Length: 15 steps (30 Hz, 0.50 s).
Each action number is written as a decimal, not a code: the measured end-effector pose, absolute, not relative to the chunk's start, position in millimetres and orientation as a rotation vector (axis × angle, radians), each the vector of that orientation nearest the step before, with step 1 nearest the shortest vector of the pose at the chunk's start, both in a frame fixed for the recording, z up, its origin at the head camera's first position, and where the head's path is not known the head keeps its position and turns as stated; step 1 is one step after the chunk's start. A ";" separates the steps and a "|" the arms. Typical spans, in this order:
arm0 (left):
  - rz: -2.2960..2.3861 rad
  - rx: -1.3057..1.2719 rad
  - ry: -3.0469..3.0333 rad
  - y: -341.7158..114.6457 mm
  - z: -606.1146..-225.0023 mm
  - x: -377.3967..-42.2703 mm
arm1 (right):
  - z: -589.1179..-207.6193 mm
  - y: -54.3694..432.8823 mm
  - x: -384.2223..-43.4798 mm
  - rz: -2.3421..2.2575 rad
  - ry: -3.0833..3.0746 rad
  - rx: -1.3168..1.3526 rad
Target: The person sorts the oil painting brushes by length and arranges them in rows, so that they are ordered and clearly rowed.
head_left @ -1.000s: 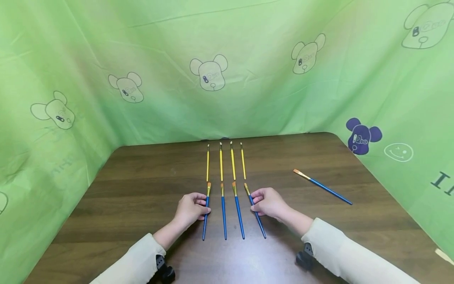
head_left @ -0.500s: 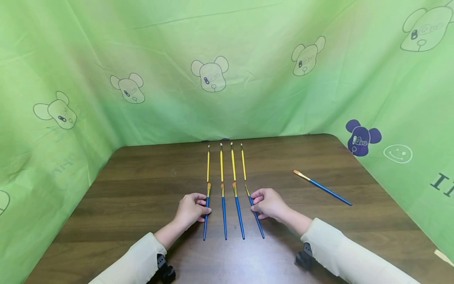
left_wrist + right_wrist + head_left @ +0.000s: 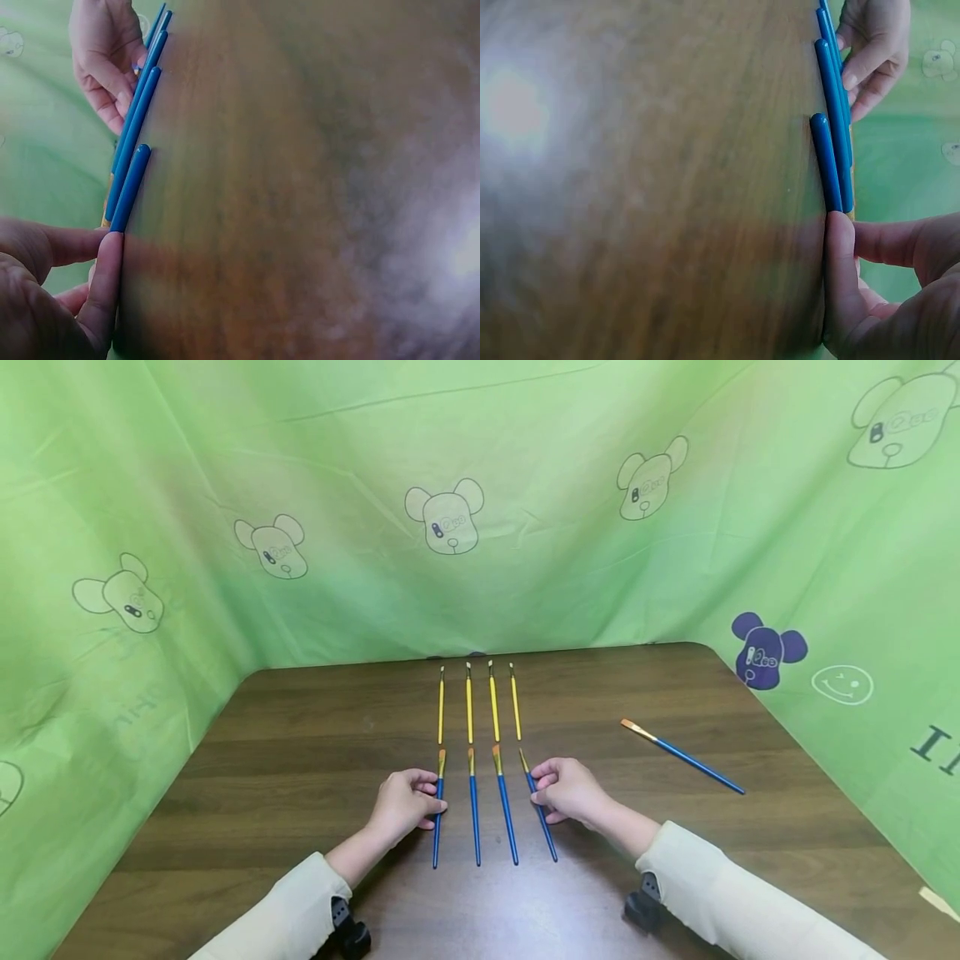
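Note:
In the head view, my left hand (image 3: 405, 802) pinches the handle of a blue paintbrush (image 3: 436, 839) at the row's left end. My right hand (image 3: 568, 789) pinches a thinner-looking blue paintbrush (image 3: 547, 839) at the right end, tilted with its tip toward the left. Between the hands lie two more blue paintbrushes, one left of centre (image 3: 475, 822) and one beside it (image 3: 507, 822), bristles pointing away. The left wrist view shows thumb and finger on the handle (image 3: 132, 187); the right wrist view shows the same grip on the other handle (image 3: 826, 165). Both tips are hidden there.
Several yellow-handled paintbrushes (image 3: 469, 710) form a row behind the blue ones, nearly end to end with them. Another blue paintbrush (image 3: 697, 763) lies slanted at the right. A green printed cloth (image 3: 345, 593) hangs around the wooden table (image 3: 285, 760).
Both hands stay in place. The right-hand paintbrush has rolled and turned a little, its handle end shifting left. The left-hand paintbrush's handle end has moved slightly right.

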State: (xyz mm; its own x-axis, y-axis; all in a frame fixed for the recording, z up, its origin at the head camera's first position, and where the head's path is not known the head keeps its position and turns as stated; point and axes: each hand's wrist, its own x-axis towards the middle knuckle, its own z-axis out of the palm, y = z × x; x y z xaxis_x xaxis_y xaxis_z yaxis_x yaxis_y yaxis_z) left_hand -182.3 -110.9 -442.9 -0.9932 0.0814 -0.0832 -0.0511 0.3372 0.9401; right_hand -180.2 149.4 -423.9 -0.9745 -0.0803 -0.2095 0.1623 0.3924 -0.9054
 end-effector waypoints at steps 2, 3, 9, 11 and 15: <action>1.748 0.023 2.468 -111.4 -443.5 -182.5 | -424.6 149.1 -180.7 -1.623 2.427 0.076; 1.753 0.017 2.463 -111.4 -443.6 -182.7 | -424.7 149.0 -180.9 -1.628 2.425 0.081; 1.779 0.018 2.428 -111.4 -443.9 -182.1 | -425.1 149.6 -180.6 -1.646 2.405 0.089; 1.781 0.017 2.423 -111.4 -443.7 -181.3 | -424.8 149.9 -180.4 -1.645 2.399 0.086; 1.789 -0.002 2.423 -111.6 -443.3 -180.8 | -423.4 149.4 -181.0 -1.646 2.392 0.086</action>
State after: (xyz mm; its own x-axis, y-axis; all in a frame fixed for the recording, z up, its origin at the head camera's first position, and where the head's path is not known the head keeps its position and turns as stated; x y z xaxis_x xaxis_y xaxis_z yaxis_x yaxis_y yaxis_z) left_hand -180.8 -111.6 -443.3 -0.9916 0.0758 -0.1046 -0.0777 0.2972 0.9517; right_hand -181.0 149.4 -423.4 -0.9703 -0.0850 -0.2265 0.1811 0.3652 -0.9131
